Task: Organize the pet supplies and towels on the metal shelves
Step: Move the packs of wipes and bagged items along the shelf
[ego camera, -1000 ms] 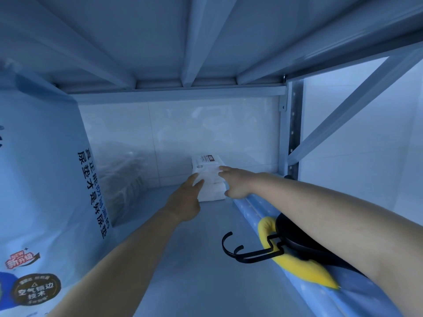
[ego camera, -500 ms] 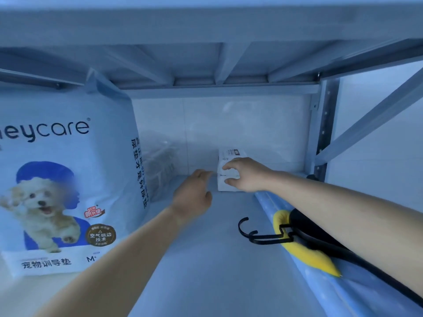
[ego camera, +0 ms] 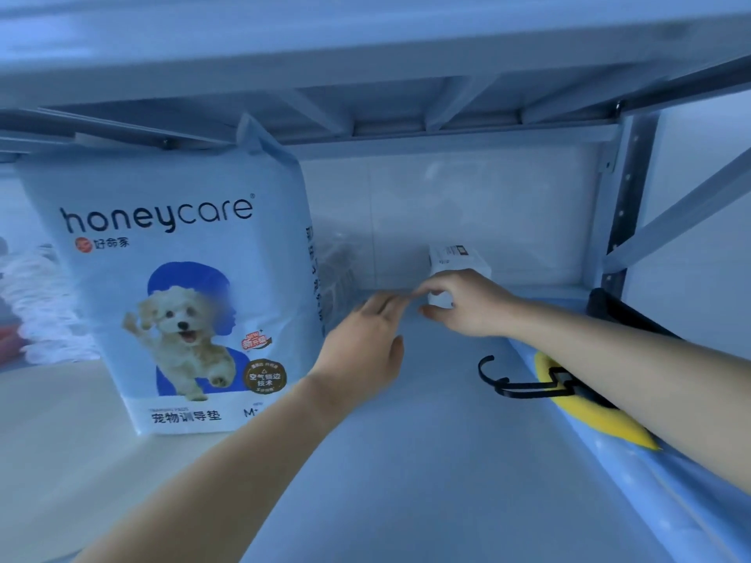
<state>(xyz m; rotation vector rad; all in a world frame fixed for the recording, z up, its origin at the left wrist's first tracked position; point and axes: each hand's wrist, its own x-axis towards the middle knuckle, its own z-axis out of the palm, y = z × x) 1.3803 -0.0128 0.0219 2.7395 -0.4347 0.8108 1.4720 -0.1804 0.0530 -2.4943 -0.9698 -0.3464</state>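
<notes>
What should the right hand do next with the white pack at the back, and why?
Probably let go and draw the right hand back. The pack already rests on the shelf close to the wall. The left hand is open and off it, so only the right hand's fingers curl round its near end.

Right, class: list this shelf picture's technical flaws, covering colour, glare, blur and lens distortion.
Head view throughout: a blue cast tints everything; soft glare sits on the back wall; the towels at the left edge are smeared; the white box label is unreadable; the wide lens bows the upper shelf beam.
</notes>
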